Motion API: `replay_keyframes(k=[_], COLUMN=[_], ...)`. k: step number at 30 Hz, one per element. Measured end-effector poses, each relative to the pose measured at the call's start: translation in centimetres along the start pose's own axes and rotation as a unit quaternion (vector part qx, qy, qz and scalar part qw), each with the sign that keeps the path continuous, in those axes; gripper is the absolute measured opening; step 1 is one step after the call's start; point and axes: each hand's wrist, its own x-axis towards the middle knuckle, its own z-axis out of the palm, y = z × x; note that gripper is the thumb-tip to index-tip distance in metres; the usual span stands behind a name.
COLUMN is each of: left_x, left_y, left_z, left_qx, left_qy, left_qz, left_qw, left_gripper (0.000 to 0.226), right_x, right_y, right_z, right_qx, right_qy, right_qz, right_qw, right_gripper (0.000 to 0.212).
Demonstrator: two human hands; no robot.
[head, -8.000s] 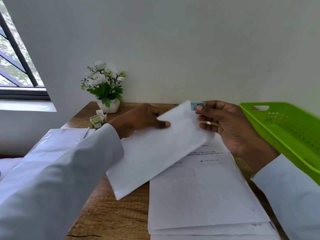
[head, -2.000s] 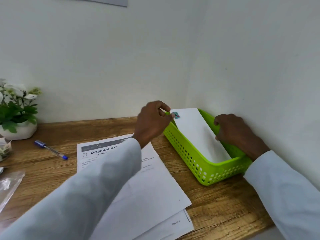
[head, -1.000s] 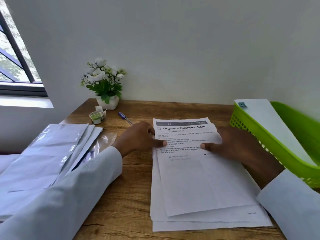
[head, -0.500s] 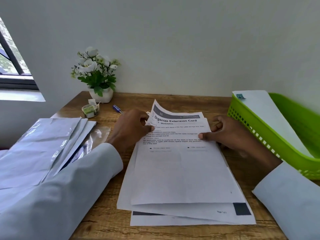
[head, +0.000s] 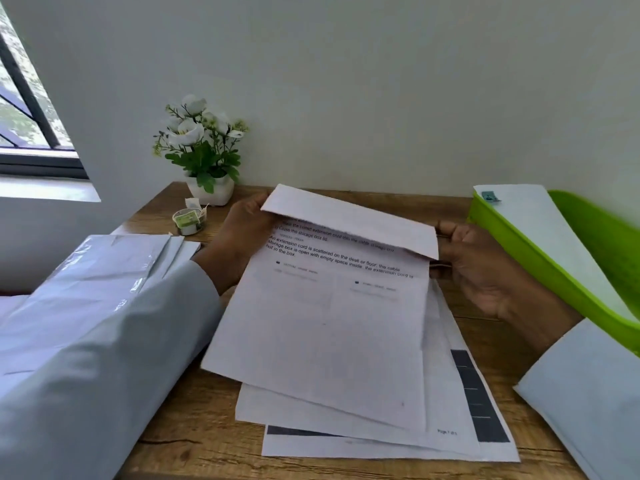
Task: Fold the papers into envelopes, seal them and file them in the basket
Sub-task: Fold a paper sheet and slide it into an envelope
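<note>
A printed white sheet [head: 332, 323] lies on top of a loose stack of papers [head: 450, 434] in the middle of the wooden desk. Its top edge [head: 349, 220] is curled over towards me, hiding the heading. My left hand [head: 242, 237] grips the sheet's upper left corner. My right hand [head: 478, 268] pinches its upper right corner. At the right stands the green basket [head: 540, 265], with a sealed white envelope [head: 554, 244] bearing a small stamp leaning inside it.
A pile of white plastic mailer envelopes [head: 90, 282] lies at the left under my left sleeve. A small roll of tape [head: 188, 221] and a white potted flower [head: 204, 157] stand at the back left. The wall runs close behind the desk.
Both hands have lifted the top sheet's upper edge and folded it over towards me. The stack beneath has fanned out a little. One second ago the sheet lay flat.
</note>
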Motion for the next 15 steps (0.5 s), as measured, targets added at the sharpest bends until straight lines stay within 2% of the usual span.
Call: replay_keyframes(k=[3,6,10,12,13,15], left_x=[-0.5,-1.1,-1.5,-1.6,-1.6,-1.7], left_y=[-0.5,-1.0,-1.1,-0.9,-0.9,-0.9], left_z=[-0.7,-0.9,-0.5,-0.2,0.0,0.2], left_qx=[-0.063,-0.031,-0.09,-0.107,-0.115,-0.129], left_qy=[-0.095,-0.152,-0.098,-0.063,-0.05,-0.037], left_qz=[-0.073,-0.095,-0.073,-0.053,-0.046,-0.033], left_qw=[0.991,0.983,0.988,0.991,0.991,0.99], left_gripper=[0.031,0.034,0.031,0.027,0.025,0.024], right_x=[0.7,1.2,0.8,0.2,0.0,-0.2], right_y=[-0.9,-1.6,-0.8,-0.3,-0.2,-0.3], right_z=[0.2,0.2,0.9,1.6,1.9,2.1], right_qx=[0.04,0.073,0.113,0.12,0.121,0.122], right_qy=[0.047,0.058,0.029,-0.011,-0.025,-0.041], right_qz=[-0.027,-0.035,-0.011,0.001,-0.001,-0.017], right_qw=[0.998,0.995,0.993,0.993,0.992,0.992], right_gripper=[0.015,0.015,0.018,0.038,0.041,0.034])
